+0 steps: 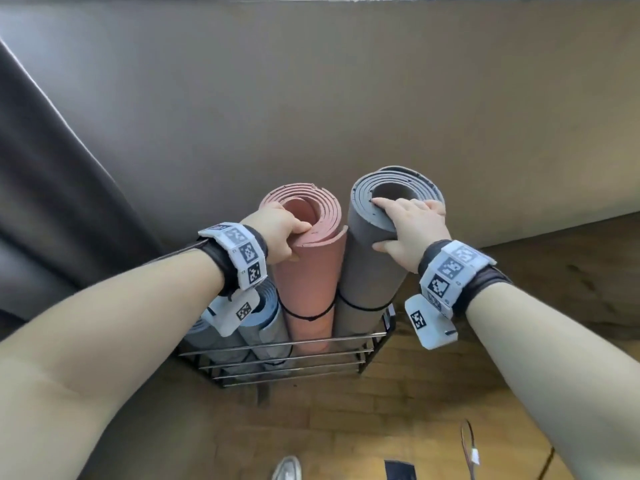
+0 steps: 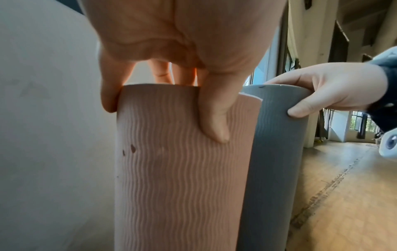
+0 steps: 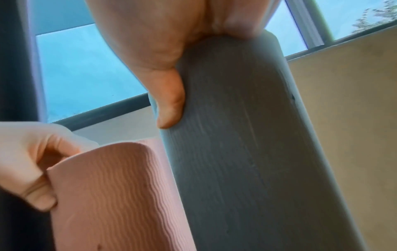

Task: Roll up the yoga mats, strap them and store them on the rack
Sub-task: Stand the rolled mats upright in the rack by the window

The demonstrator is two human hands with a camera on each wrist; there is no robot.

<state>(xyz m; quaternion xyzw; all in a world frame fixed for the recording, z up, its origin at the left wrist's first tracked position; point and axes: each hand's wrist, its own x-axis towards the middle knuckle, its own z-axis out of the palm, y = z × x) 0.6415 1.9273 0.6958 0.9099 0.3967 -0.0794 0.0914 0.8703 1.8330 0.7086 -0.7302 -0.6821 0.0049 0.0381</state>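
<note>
Both rolls standing upright in the wire rack, touching side by side against the wall. Left hand clamped over the top edge of the pink mat, thumb pressed down the ribbed outside, fingers tucked into the coil. Right hand gripping the rim of the grey mat the same way, thumb on the outer face, fingers laid across the spiral end. Black strap cinched around each roll lower down. Blue mats packed in to the left, lower in the rack. Wooden floor underneath.
</note>
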